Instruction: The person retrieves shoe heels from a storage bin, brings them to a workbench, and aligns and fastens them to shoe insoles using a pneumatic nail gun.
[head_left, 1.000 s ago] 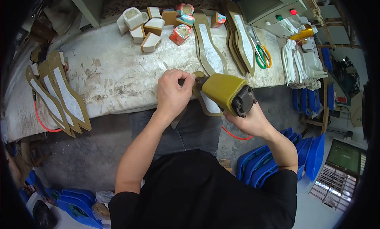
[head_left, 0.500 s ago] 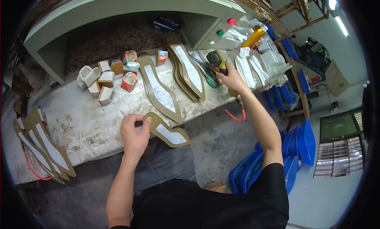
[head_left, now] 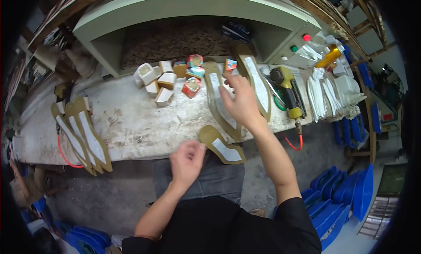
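My left hand (head_left: 187, 162), blurred, is at the bench's front edge with its fingers loosely curled and apart. Beside its thumb, a short olive-brown insole (head_left: 226, 152) with a pale strip juts past the edge; whether they touch is unclear. My right hand (head_left: 240, 100) is over a long insole (head_left: 215, 96), thumb and fingers spread, nothing between them. Just beyond its fingertips stands a small patterned heel-shaped block (head_left: 230, 64). More long insoles (head_left: 258, 85) lie to its right, partly hidden by the hand. A yellow-and-black air tool (head_left: 287, 91) rests on the bench farther right.
White and coloured heel-shaped blocks (head_left: 165, 80) cluster at the back middle of the bench (head_left: 131, 127). Several insoles (head_left: 90, 137) lie at the left end. A grey-green cabinet (head_left: 197, 10) stands behind. White strips (head_left: 316, 94) and blue bins (head_left: 333, 197) are at the right.
My right hand has let go of the air tool and moved left over the insoles. My left thumb has come off the short insole's face. The view has shifted left.
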The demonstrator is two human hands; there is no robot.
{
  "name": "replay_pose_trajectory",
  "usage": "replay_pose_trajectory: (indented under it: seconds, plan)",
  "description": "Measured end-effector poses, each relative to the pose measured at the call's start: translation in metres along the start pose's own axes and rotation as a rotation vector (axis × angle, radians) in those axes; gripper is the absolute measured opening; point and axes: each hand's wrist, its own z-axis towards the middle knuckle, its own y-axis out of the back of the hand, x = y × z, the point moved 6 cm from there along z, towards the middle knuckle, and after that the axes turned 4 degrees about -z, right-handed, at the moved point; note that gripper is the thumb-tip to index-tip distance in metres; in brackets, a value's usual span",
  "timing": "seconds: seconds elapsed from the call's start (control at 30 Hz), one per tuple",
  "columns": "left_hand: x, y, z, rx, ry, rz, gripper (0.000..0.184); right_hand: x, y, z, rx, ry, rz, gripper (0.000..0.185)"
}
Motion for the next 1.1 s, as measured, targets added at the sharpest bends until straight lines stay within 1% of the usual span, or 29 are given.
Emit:
replay_pose_trajectory:
  seconds: [0.03, 0.07, 0.1, 0.13, 0.2, 0.23, 0.27, 0.3, 0.33, 0.37, 0.4, 0.43, 0.47, 0.5, 0.53, 0.57, 0.6, 0.63, 0.67, 0.7, 0.73, 0.87, 0.9, 1.03, 1.1]
  plan:
    - [0.019, -0.01, -0.005, 0.151, 0.182, -0.047, 0.017, -0.002, -0.029, -0.002, -0.015, 0.048, -0.129, 0.042]
    - [0.031, -0.021, -0.008, 0.203, 0.235, -0.172, 0.017, 0.0, -0.046, -0.005, -0.007, 0.066, -0.11, 0.042]
    - [0.04, -0.032, -0.008, 0.254, 0.277, -0.302, 0.017, -0.002, -0.059, -0.005, -0.039, 0.029, -0.151, 0.045]
    - [0.044, -0.032, -0.004, 0.231, 0.269, -0.307, 0.017, -0.005, -0.067, -0.005, -0.072, -0.013, -0.195, 0.049]
    - [0.041, -0.034, -0.002, 0.295, 0.128, -0.254, 0.014, -0.014, -0.075, -0.012, -0.13, -0.117, -0.296, 0.055]
    - [0.037, -0.025, -0.001, 0.304, 0.106, -0.262, 0.012, -0.017, -0.076, -0.013, -0.157, -0.11, -0.3, 0.061]
    - [0.032, -0.011, 0.001, 0.299, 0.085, -0.263, 0.011, -0.017, -0.074, -0.012, -0.132, -0.104, -0.337, 0.059]
    - [0.019, 0.005, 0.005, 0.23, 0.096, -0.254, 0.011, -0.022, -0.074, -0.014, -0.167, -0.025, -0.399, 0.055]
    - [-0.004, 0.032, 0.014, 0.178, -0.03, -0.281, 0.012, -0.029, -0.08, -0.01, -0.136, -0.129, -0.444, 0.047]
    - [-0.022, 0.065, 0.02, 0.117, -0.154, -0.282, 0.012, -0.028, -0.084, -0.004, -0.156, -0.096, -0.414, 0.041]
    - [-0.024, 0.095, 0.029, 0.06, -0.133, -0.305, 0.011, -0.027, -0.084, -0.002, -0.197, -0.078, -0.385, 0.04]
    - [-0.027, 0.125, 0.041, 0.028, -0.119, -0.339, 0.013, -0.032, -0.089, 0.004, -0.069, -0.137, -0.39, 0.049]
    - [-0.034, 0.163, 0.049, -0.106, -0.044, -0.297, 0.02, -0.025, -0.092, 0.007, -0.095, -0.097, -0.317, 0.055]
    - [-0.048, 0.2, 0.059, -0.261, -0.134, -0.358, 0.023, -0.025, -0.09, 0.008, -0.131, -0.074, -0.276, 0.06]
    - [-0.061, 0.233, 0.066, -0.393, -0.228, -0.428, 0.025, -0.029, -0.087, 0.003, -0.063, -0.12, -0.251, 0.067]
    - [-0.058, 0.277, 0.087, -0.41, -0.279, -0.488, 0.029, -0.026, -0.088, 0.004, -0.075, -0.113, -0.248, 0.067]
    - [-0.077, 0.309, 0.096, -0.453, -0.335, -0.407, 0.027, -0.025, -0.088, 0.002, -0.076, -0.12, -0.241, 0.067]
    - [-0.079, 0.336, 0.107, -0.498, -0.337, -0.373, 0.026, -0.024, -0.087, 0.001, -0.078, -0.127, -0.235, 0.067]
    - [-0.073, 0.361, 0.119, -0.542, -0.338, -0.34, 0.024, -0.024, -0.086, 0.001, -0.081, -0.135, -0.229, 0.066]
    - [-0.059, 0.385, 0.13, -0.589, -0.334, -0.209, 0.025, -0.025, -0.083, 0.001, -0.085, -0.147, -0.224, 0.066]
    - [-0.055, 0.39, 0.134, -0.58, -0.348, -0.212, 0.025, -0.027, -0.078, 0.003, -0.101, -0.149, -0.226, 0.066]
    - [-0.043, 0.411, 0.122, -0.765, -0.255, 0.302, 0.024, -0.029, -0.081, 0.0, -0.086, -0.163, -0.221, 0.066]
    - [-0.045, 0.41, 0.117, -0.761, -0.254, 0.312, 0.024, -0.026, -0.084, -0.003, -0.085, -0.171, -0.216, 0.066]
    - [-0.06, 0.383, 0.103, -0.931, -0.461, 0.301, 0.022, -0.024, -0.076, 0.0, -0.077, -0.189, -0.198, 0.065]
    - [-0.076, 0.364, 0.084, -1.149, -0.752, 0.719, 0.022, -0.031, -0.078, -0.002, -0.076, -0.183, -0.2, 0.064]
